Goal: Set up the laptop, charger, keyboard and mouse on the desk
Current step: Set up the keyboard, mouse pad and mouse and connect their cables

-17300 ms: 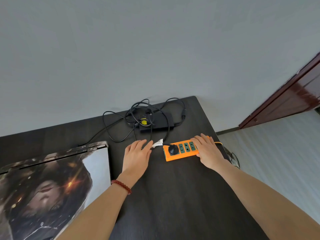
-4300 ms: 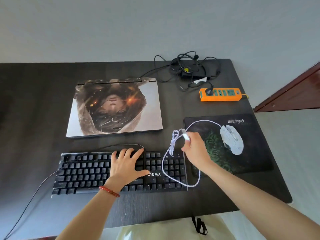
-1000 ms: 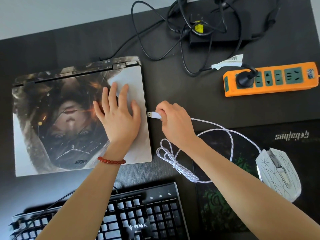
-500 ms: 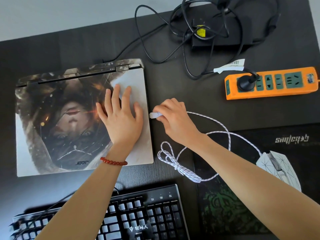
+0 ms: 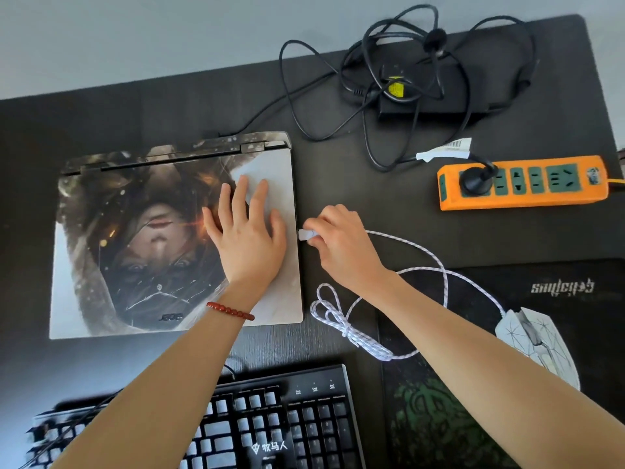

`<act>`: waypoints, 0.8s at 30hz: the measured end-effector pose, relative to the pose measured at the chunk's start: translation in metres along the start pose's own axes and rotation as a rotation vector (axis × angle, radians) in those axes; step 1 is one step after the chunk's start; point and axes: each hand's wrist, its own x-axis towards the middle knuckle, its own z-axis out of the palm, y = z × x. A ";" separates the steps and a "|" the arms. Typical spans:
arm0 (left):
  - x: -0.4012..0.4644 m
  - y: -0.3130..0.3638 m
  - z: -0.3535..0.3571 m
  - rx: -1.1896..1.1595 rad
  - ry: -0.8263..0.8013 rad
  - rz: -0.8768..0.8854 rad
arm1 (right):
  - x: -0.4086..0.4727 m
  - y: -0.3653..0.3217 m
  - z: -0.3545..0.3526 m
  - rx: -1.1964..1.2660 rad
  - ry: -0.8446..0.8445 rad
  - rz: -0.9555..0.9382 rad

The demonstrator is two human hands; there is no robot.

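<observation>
So the closed laptop [image 5: 176, 238] sits on the dark counter [image 5: 338, 184], with the left hand [image 5: 248, 242] spread flat on its lid near the right edge. The right hand [image 5: 341, 245] is pinching the white USB plug [image 5: 307, 234], which is right at the laptop's side, touching or just about. The braided cable [image 5: 348, 330] loops over the counter back to the mouse [image 5: 537, 343] on the pad [image 5: 507, 418]. The charger [image 5: 436, 96] is up top in a cord tangle, and the orange strip [image 5: 521, 182] beside it has one plug in. The keyboard [image 5: 263, 428] is closest to the person. Nothing blocks the port side. A second ago the plug was still short of the laptop edge; now that gap is pretty much gone.
</observation>
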 end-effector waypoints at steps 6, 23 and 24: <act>0.003 -0.007 -0.027 -0.255 -0.167 -0.003 | -0.023 -0.030 -0.011 -0.066 0.104 0.165; -0.227 -0.311 -0.143 -0.024 -0.274 -0.132 | -0.145 -0.227 0.126 -0.428 -0.491 -0.242; -0.228 -0.324 -0.142 -0.026 -0.306 -0.139 | -0.145 -0.232 0.134 -0.462 -0.495 -0.198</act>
